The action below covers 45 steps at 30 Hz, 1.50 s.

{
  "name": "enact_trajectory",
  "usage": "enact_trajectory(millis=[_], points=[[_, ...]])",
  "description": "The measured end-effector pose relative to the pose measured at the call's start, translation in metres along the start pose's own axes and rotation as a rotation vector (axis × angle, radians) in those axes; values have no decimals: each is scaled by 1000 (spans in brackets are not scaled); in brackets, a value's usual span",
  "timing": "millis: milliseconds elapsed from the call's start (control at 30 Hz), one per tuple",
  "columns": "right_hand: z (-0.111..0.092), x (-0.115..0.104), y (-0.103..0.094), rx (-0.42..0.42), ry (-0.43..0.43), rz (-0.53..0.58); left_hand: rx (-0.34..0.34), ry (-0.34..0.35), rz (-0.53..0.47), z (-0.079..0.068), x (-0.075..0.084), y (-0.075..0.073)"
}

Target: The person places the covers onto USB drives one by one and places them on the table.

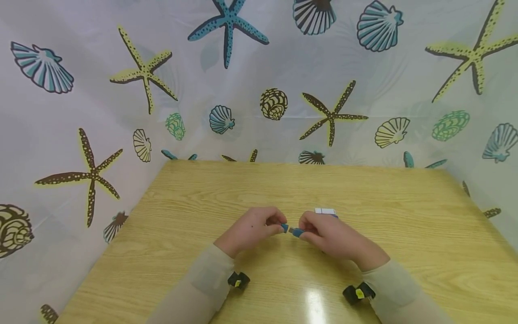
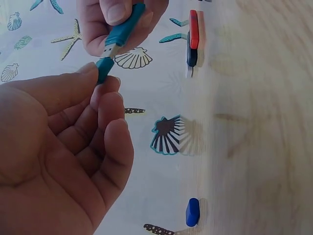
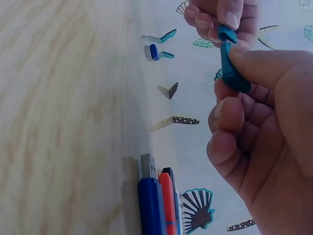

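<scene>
Between thumb and fingers my left hand [image 1: 254, 227] pinches a small teal cap [image 2: 104, 69]. A teal USB flash drive [image 2: 125, 25] is pinched in my right hand [image 1: 333, 235], its metal plug pointing left at the cap. In the head view a narrow gap shows between plug and cap; in the left wrist view the two nearly meet. The lower fingers of my left hand [image 2: 73, 142] are loosely bent. My right hand [image 3: 274, 112] hides part of the drive's body in the head view.
A blue USB drive [image 3: 151, 205] with bare metal plug lies on the wooden table [image 1: 194, 193], beside a red stick-shaped item [image 3: 167, 196] and a darker one. Further left is a small blue cap [image 3: 154, 52]. A white item [image 1: 325, 211] shows behind my right hand. Shell-print cloth [image 1: 251, 139] surrounds the table.
</scene>
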State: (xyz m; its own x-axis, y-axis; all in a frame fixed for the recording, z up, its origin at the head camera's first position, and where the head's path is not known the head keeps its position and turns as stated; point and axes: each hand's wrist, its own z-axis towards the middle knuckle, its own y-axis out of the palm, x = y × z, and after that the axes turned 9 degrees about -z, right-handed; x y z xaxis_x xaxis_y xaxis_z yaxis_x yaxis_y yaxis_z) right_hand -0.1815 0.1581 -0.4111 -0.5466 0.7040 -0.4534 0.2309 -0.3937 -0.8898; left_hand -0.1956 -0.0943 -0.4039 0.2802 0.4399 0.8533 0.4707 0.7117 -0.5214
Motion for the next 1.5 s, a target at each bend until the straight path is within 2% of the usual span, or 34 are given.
enact_trajectory(millis=[200,367,767,1033,1333,1500], points=[[0,-3,-1,1,-7,56,-24,36,-22,1,0,2],[-1,-4,-3,-6,-9,91,-25,53,-2,1,0,3],[-1,-6,-4,-27,-16,165,-51,17,-31,-3,6,5],[-1,-7,-3,-2,-48,146,-69,4,-44,-5,16,8],[-2,-9,-4,57,-12,169,-35,6,5,-2,15,14],[-1,-3,-4,76,25,105,-18,-33,-12,-2,12,15]])
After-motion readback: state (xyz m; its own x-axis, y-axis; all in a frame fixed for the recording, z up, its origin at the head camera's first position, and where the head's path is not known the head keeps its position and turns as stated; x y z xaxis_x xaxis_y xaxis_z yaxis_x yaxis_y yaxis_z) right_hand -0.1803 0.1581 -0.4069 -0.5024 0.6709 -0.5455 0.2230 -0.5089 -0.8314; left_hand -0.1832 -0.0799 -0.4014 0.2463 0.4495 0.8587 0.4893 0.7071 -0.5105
